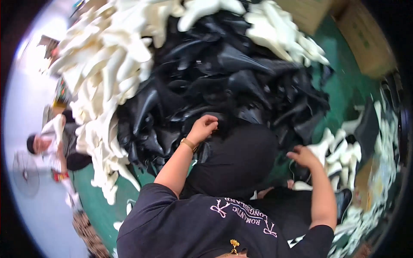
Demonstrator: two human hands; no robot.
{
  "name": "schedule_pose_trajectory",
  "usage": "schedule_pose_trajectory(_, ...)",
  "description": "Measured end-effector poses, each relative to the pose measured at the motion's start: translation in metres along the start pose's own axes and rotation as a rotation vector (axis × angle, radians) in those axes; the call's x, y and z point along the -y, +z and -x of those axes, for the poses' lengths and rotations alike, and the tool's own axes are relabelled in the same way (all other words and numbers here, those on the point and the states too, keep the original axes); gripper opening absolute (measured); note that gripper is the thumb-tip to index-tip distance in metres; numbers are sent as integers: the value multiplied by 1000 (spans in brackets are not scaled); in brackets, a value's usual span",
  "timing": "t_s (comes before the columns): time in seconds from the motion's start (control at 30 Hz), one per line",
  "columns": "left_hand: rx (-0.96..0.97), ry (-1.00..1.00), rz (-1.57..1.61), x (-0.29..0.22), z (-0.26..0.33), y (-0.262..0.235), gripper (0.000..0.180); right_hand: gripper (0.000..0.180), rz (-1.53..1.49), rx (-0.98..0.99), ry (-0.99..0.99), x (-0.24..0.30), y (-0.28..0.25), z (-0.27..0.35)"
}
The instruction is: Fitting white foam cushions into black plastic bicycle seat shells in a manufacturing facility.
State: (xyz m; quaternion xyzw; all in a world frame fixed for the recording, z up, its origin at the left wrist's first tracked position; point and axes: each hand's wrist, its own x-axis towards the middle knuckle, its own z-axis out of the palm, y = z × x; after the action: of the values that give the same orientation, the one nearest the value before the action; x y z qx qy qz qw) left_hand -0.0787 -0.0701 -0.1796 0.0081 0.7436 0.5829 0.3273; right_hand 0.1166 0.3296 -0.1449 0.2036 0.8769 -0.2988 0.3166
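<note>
My left hand [205, 128], with a tan band at its wrist, is closed in a pinch above my dark-clothed knee [236, 159]. Whatever is between its fingertips is too small or dark to make out. Just beyond lies a large heap of glossy black, curved moulded pieces [245, 56]. Off to the right, my right hand [304, 157] has its fingers curled, pointing left, between the heap's edge and a smaller group of white pieces [337, 150]. Anything in those fingers blends into the dark behind it.
Cream-white curved pieces [116, 64] pile up along the left and far side. Cardboard boxes [365, 38] stand at the far right on the green floor [333, 47]. At the left sits another person [53, 142] beside a fan [26, 174]. Pale scraps [380, 185] line the right.
</note>
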Motion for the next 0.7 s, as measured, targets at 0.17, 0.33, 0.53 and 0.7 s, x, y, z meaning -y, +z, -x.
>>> schedule_pose_trajectory(0.17,-709,496,120,-65,-6,-113,26,63,-112,321,314,-95,171,-114)
schedule_pose_trajectory(0.33,-1172,561,-330,-133,-39,-242,91,54,-451,-128,212,-25,169,-119)
schedule_pose_trajectory(0.53,-979,696,-42,-184,-75,-213,74,31,-894,-431,263,46,6,-13)
schedule_pose_trajectory(0.7,-330,532,587,-166,27,-96,63,30,-1332,-808,-95,31,-24,30)
